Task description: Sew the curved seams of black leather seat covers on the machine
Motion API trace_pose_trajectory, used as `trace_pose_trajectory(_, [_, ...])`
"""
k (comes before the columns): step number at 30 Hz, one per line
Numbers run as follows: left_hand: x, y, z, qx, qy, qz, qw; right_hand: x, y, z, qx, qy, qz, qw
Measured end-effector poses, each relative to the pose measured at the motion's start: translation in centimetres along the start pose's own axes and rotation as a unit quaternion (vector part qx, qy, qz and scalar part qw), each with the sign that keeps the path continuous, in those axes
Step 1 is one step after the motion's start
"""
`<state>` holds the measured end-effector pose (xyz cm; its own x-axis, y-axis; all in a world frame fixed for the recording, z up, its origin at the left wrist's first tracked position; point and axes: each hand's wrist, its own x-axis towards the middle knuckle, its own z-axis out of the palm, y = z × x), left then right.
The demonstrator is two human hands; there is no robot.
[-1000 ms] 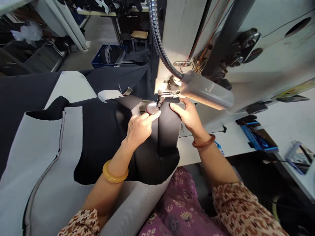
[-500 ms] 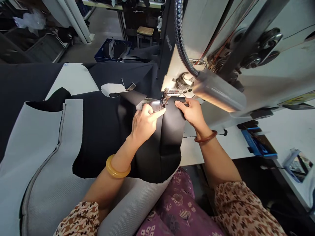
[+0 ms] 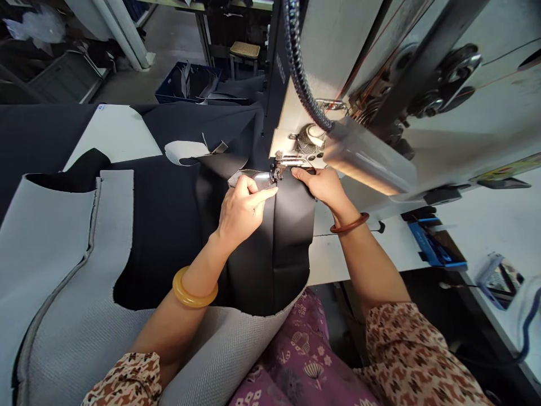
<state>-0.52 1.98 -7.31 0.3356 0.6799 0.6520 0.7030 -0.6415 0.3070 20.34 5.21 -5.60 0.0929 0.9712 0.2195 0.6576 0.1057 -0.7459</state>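
Black sheet material point(image 3: 291, 225) with a pale grey backing lies under the presser foot point(image 3: 276, 169) of a sewing machine point(image 3: 313, 84). My left hand point(image 3: 240, 211) is closed at the material's folded edge, just left of the foot, its index finger stretched toward the needle area. Beside those fingers shows a shiny, curved metal piece point(image 3: 262, 180). To the right of the foot, my right hand point(image 3: 325, 186) grips the material's edge, thumb on top and the other fingers mostly hidden underneath. The needle tip is too small to make out.
A lamp point(image 3: 372, 160) on a braided flexible neck point(image 3: 302, 67) hangs close above my right hand. Grey-backed material point(image 3: 76, 282) spreads over the left side. A blue box point(image 3: 439, 248) lies at right. Behind the table stand a blue crate point(image 3: 169, 84) and a stool point(image 3: 245, 51).
The whole view has shifted slightly, so things appear further left. My right hand has edged a little forward along the material's edge. My left hand stays beside the presser foot.
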Motion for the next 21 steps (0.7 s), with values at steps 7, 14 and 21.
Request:
trace_pose_trajectory(7, [-0.01, -0.13, 0.03, 0.009, 0.0, 0.01, 1.0, 0.02, -0.7, -0.34, -0.023, -0.032, 0.074, 0.997])
trace_pose_trajectory(14, [0.37, -0.35, -0.04, -0.001, -0.021, 0.002, 1.0, 0.54, -0.44, -0.44, -0.044, -0.041, 0.069, 0.996])
trace_pose_trajectory(21, [0.22, -0.49, -0.26, -0.035, -0.019, 0.0, 0.999, 0.44, 0.1, -0.25, -0.029, -0.016, 0.059, 0.998])
